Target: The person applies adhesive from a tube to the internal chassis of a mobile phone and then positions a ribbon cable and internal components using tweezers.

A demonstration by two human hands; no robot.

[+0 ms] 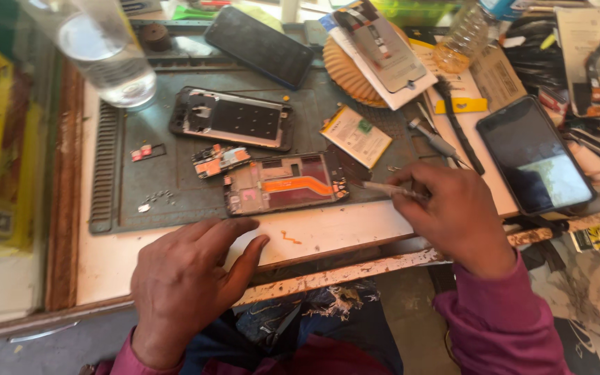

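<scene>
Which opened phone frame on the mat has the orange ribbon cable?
The nearer opened phone frame, by the mat's front edge beside the right hand; the farther frame shows none.

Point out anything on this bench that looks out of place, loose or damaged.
A small orange flex strip lies loose on the pale board, off the grey mat, near the left hand. Tiny screws sit scattered on the mat. The opened phone frame lies askew, and the bench's front edge is chipped and peeling.
</scene>
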